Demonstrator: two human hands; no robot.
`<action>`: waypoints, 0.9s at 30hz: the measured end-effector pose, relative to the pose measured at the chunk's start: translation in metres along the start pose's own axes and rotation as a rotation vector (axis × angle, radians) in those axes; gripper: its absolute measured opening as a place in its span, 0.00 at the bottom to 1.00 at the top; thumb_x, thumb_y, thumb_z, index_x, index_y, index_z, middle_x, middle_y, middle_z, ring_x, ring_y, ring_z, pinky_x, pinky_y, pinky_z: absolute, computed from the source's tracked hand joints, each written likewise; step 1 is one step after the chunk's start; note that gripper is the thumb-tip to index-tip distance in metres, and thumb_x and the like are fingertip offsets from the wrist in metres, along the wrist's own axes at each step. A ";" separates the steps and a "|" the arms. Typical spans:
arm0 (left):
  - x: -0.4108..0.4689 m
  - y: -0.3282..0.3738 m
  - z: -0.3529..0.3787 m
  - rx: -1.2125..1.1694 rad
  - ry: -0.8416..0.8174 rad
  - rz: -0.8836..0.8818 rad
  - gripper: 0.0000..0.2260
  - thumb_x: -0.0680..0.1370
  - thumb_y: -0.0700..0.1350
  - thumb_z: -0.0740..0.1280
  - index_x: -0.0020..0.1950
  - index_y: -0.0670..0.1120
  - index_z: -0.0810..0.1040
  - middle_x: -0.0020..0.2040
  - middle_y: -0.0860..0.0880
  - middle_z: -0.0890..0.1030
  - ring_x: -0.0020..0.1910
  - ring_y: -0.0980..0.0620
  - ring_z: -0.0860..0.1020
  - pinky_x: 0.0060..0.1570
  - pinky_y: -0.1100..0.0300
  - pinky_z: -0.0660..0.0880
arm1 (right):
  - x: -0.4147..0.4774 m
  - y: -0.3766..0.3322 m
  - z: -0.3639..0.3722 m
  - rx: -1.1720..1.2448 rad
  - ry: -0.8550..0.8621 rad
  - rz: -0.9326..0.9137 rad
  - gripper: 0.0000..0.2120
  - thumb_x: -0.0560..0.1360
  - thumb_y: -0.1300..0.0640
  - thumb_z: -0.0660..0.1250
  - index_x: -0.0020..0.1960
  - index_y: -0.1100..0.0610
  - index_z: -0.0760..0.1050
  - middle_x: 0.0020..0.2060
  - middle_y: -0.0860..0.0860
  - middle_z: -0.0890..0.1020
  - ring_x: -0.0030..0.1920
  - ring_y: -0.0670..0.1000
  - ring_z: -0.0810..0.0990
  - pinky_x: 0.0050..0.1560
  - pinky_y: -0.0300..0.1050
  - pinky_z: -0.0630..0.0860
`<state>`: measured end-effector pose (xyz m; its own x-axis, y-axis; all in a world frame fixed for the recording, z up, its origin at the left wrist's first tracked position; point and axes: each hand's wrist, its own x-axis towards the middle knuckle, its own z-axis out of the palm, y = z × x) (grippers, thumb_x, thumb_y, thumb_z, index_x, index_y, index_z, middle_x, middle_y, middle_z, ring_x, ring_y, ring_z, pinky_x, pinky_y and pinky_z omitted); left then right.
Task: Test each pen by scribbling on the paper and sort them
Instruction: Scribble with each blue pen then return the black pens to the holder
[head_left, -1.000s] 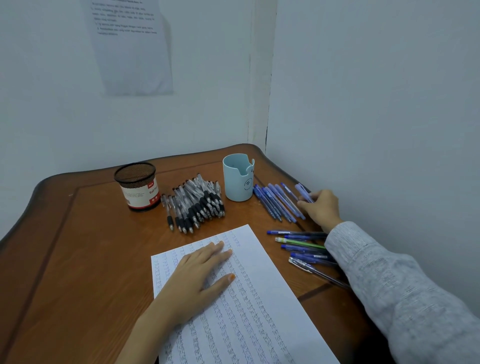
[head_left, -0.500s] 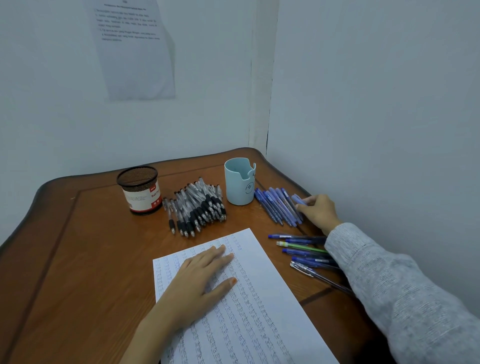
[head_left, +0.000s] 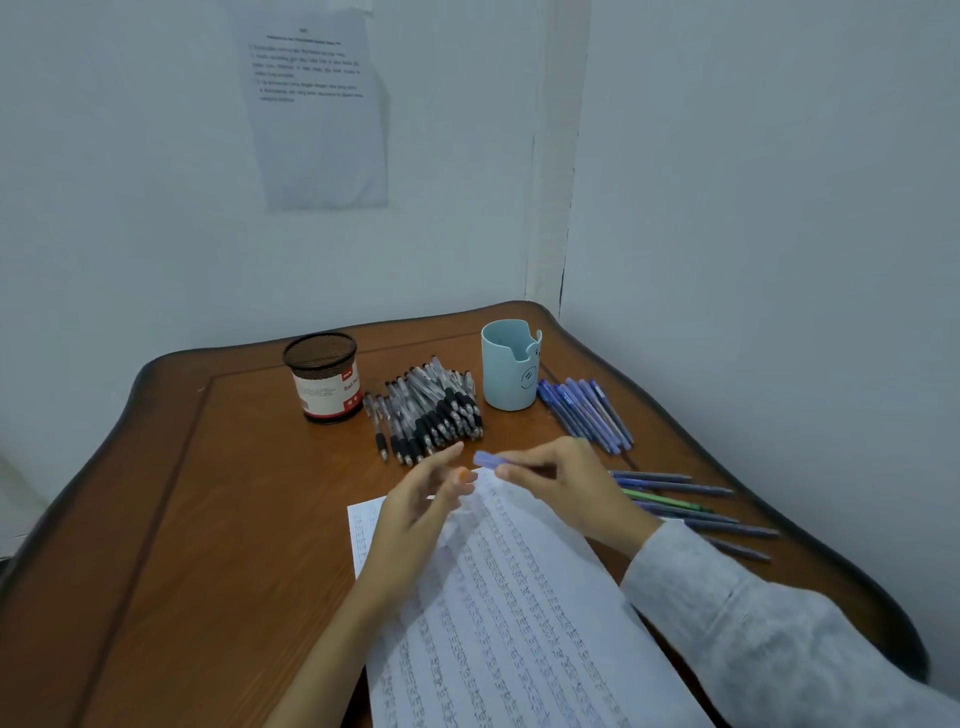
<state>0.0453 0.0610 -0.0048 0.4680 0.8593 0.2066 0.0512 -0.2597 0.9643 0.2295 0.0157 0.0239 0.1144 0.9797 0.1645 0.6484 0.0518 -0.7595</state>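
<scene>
The right hand (head_left: 566, 488) pinched a slim blue plastic pen (head_left: 491, 460), its end blurred, above the scribble-covered white paper sheet (head_left: 519, 597). The left hand (head_left: 415, 514) hovered beside it, fingers loosely spread, holding nothing.

R arm: long light-grey knit sleeve (head_left: 753, 623); L forearm (head_left: 332, 665) bare.

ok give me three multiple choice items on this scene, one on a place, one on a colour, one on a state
1. Where do the black pens lie? A between the pot and the cup; B inside the cup; C inside the pot.
2. What colour is the cup? A red; B light blue; C yellow.
3. What does the right hand do? A lies open; B makes an empty fist; C holds a blue pen.
Answers: A, they lie between the two; B, its wall is pale blue; C, it pinches the pen.
</scene>
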 end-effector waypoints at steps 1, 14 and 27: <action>0.001 0.001 -0.001 -0.021 0.001 0.008 0.16 0.75 0.50 0.64 0.63 0.50 0.76 0.54 0.50 0.83 0.52 0.55 0.81 0.53 0.60 0.78 | -0.003 -0.002 0.005 -0.020 -0.001 -0.029 0.14 0.74 0.48 0.69 0.59 0.48 0.80 0.48 0.41 0.84 0.41 0.35 0.79 0.43 0.34 0.77; 0.008 -0.010 -0.009 -0.071 0.297 -0.027 0.04 0.78 0.40 0.66 0.48 0.43 0.80 0.41 0.45 0.82 0.39 0.56 0.79 0.40 0.68 0.75 | -0.015 0.003 -0.003 0.268 -0.120 -0.020 0.17 0.79 0.60 0.63 0.65 0.47 0.69 0.42 0.53 0.79 0.29 0.48 0.76 0.30 0.39 0.73; 0.001 -0.026 0.000 0.179 -0.094 -0.051 0.04 0.81 0.45 0.63 0.47 0.48 0.74 0.51 0.63 0.82 0.60 0.67 0.74 0.54 0.71 0.72 | 0.006 0.007 0.002 0.919 0.075 0.229 0.16 0.73 0.48 0.65 0.52 0.59 0.76 0.39 0.56 0.85 0.34 0.50 0.81 0.34 0.38 0.73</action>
<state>0.0444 0.0688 -0.0292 0.5407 0.8306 0.1337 0.2292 -0.2983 0.9266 0.2333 0.0222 0.0178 0.2339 0.9717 -0.0340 -0.2386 0.0234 -0.9708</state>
